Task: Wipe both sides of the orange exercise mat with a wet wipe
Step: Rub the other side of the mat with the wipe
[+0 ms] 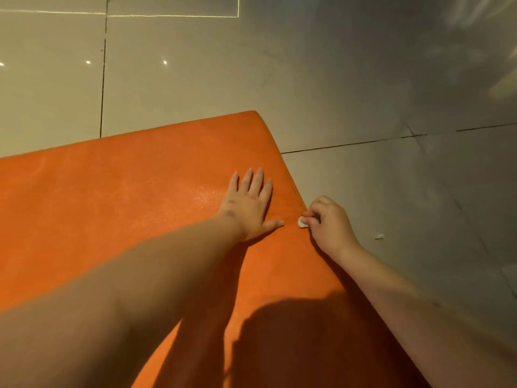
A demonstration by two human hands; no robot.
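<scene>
On a glossy tiled floor [195, 79], an orange mat [112, 205] laid flat, filling the lower left of the view, far corner pointing up toward the middle, right-hand edge running down toward the lower right. A pale sheen on the surface just left of the outstretched fingers (wet or merely lit, impossible to say).

Left hand [249, 208] palm down on the mat near that edge, fingers straight and slightly spread, thumb stretched out to the side. Flat and relaxed, grasping nothing, forearm reaching in from the lower left.

Right hand [331, 226] at the very edge of the mat, knuckles up, fingers curled in, pinching a small crumpled white wipe [302, 222] between thumb and fingertips. Wipe bunched into a tiny wad, touching the mat at its border, just beside the tip of the left thumb but apart from it. Right forearm coming in from the lower right, along the mat's edge.

On the floor beyond the right hand, a small white scrap [379, 236], near the wrist but not touching it, too small to identify. Dark grout lines [349, 145] crossing the tiles, one meeting the mat's edge above the hands. Small bright spots of reflected light [165, 62] at upper left. Broad dark shadow [293, 345] across the near end of the mat, between the two forearms.
</scene>
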